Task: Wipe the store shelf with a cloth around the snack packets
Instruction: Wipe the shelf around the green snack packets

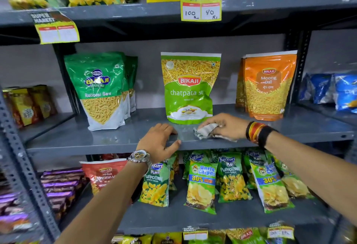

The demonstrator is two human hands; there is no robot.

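Observation:
A grey metal shelf (77,137) runs across the middle of the view. On it stand a green Ratlami Sev packet (100,91) at the left, a light green Chatpata Sev packet (189,87) in the middle and an orange Moong Dal packet (268,85) at the right. My right hand (226,125) presses a crumpled white and grey cloth (205,131) onto the shelf just in front of the Chatpata packet. My left hand (159,140) rests flat on the shelf's front edge, fingers spread, left of the cloth.
Uncle Chipps and Puffcorn packets (201,182) fill the shelf below, with a red Bikaji packet (100,174) and purple bars (61,184) to their left. The upper shelf (135,14) carries yellow packets and hanging price tags (201,5). Perforated uprights (301,66) bound the bay.

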